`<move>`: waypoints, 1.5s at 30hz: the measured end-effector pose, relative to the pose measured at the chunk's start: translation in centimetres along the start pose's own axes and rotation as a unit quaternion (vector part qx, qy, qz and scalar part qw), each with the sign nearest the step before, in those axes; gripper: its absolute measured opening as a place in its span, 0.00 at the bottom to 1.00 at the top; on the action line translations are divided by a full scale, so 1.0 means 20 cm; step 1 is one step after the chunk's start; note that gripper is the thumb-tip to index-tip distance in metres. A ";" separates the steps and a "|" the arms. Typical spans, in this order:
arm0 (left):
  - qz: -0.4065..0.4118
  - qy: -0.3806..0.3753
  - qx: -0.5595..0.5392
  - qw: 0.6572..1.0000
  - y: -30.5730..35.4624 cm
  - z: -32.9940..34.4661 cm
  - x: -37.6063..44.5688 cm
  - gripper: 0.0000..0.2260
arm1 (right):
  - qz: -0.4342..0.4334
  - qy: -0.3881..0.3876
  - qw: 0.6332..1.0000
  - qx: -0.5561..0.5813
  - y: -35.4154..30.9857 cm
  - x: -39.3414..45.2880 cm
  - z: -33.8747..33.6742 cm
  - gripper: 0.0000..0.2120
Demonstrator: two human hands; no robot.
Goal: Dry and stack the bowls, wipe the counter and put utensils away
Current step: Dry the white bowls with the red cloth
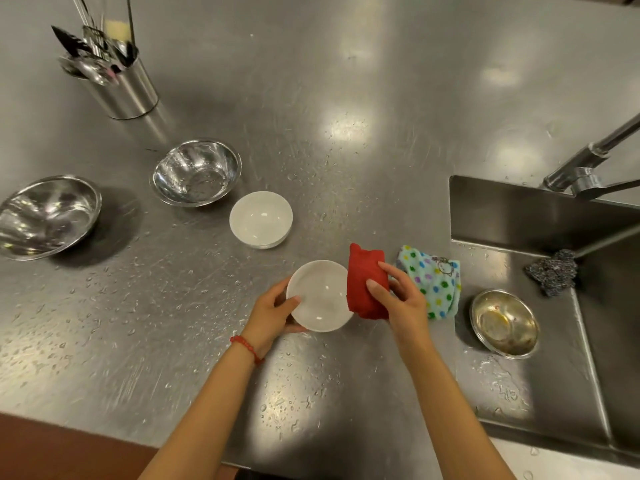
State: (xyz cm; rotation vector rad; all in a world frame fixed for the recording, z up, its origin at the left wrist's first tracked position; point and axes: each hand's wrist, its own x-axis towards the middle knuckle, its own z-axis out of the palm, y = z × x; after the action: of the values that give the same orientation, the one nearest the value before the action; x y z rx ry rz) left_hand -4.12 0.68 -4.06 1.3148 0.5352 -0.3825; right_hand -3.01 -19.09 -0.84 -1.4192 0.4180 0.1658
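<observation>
Bowl point(320, 301) sits gripped in your left hand point(273, 315) near the counter's point(346, 98) front edge; your right hand point(401, 303) holds a red cloth point(363, 282) against its rim.

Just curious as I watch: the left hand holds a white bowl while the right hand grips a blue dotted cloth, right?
Not quite. The head view shows the right hand gripping the red cloth; the dotted cloth lies on the counter. The left hand does hold a white bowl.
</observation>
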 end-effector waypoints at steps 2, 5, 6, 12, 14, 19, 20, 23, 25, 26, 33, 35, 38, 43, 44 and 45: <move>-0.002 -0.005 -0.026 1.000 -0.01 0.00 0.00 0.19 | -0.008 -0.004 1.000 -0.002 -0.01 -0.02 0.00 0.16; 0.001 0.000 -0.026 1.000 -0.05 0.01 0.01 0.22 | -0.025 -0.009 1.000 -0.008 -0.03 -0.05 0.00 0.16; 0.002 -0.002 -0.028 1.000 -0.06 0.01 0.00 0.23 | -0.034 -0.013 0.999 -0.017 -0.04 -0.06 0.01 0.17; -0.003 -0.035 -0.083 0.996 -0.10 0.07 -0.03 0.23 | -0.090 -0.040 0.992 -0.085 -0.06 -0.13 0.04 0.19; -0.014 -0.045 -0.096 0.994 -0.10 0.10 -0.05 0.20 | -0.092 -0.042 0.990 -0.095 -0.06 -0.14 0.04 0.19; 0.022 -0.053 -0.047 0.997 -0.07 0.15 -0.11 0.16 | -0.078 -0.042 0.988 -0.123 -0.02 -0.15 0.05 0.19; 0.040 -0.049 -0.025 0.998 -0.07 0.15 -0.11 0.16 | -0.073 -0.043 0.988 -0.129 -0.01 -0.15 0.06 0.19; 0.091 -0.029 0.015 0.995 -0.08 0.17 -0.12 0.15 | -0.059 -0.052 0.982 -0.174 0.02 -0.15 0.10 0.20; 0.117 -0.021 0.020 0.993 -0.08 0.19 -0.13 0.13 | -0.066 -0.055 0.970 -0.230 0.04 -0.14 0.14 0.20; 0.126 -0.018 0.026 0.991 -0.08 0.19 -0.13 0.13 | -0.072 -0.055 0.962 -0.258 0.05 -0.14 0.16 0.20; 0.164 0.011 0.061 0.985 -0.06 0.19 -0.13 0.15 | -0.076 -0.139 0.881 -0.446 0.02 -0.10 0.17 0.21; 0.169 0.006 0.058 0.984 -0.08 0.19 -0.14 0.15 | -0.051 -0.182 0.880 -0.435 0.00 -0.10 0.15 0.21; 0.175 0.004 0.070 0.982 -0.08 0.20 -0.16 0.14 | -0.052 -0.154 0.911 -0.378 -0.01 -0.12 0.16 0.20; 0.193 0.009 0.051 0.980 -0.02 0.20 -0.15 0.13 | -0.105 -0.049 0.899 -0.421 -0.02 -0.16 0.25 0.14; 0.201 0.013 0.053 0.978 -0.01 0.20 -0.16 0.12 | -0.103 -0.046 0.882 -0.457 -0.04 -0.16 0.26 0.11; 0.209 0.015 0.063 0.976 0.00 0.21 -0.16 0.12 | -0.102 -0.049 0.854 -0.507 -0.05 -0.16 0.25 0.09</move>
State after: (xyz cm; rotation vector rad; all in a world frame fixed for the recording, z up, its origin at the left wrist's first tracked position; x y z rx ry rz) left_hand -6.08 -3.54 -1.52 1.5152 0.2508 -0.0482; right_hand -4.81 -13.92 1.70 -2.4753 0.0586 0.3080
